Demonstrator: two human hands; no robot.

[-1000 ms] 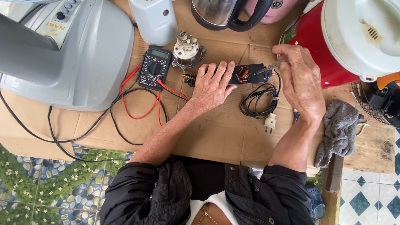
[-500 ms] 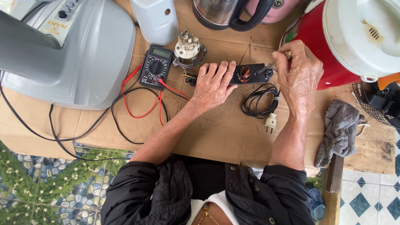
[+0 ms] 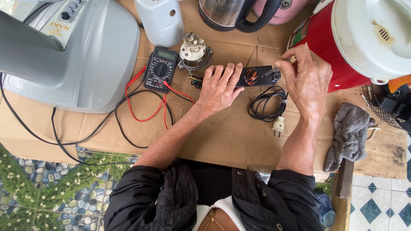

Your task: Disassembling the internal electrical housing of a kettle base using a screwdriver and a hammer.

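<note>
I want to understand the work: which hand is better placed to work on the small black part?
Right. The right hand pinches a thin tool at the black part; the left hand lies flat, steadying it.

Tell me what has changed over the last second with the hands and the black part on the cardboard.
The right hand has drawn in from lying open over the right end of the black motor part; its fingertips now pinch together just above that end. The left hand stays flat, pressing the part's left end. Multimeter, coiled cord and grey cloth have not moved.
</note>
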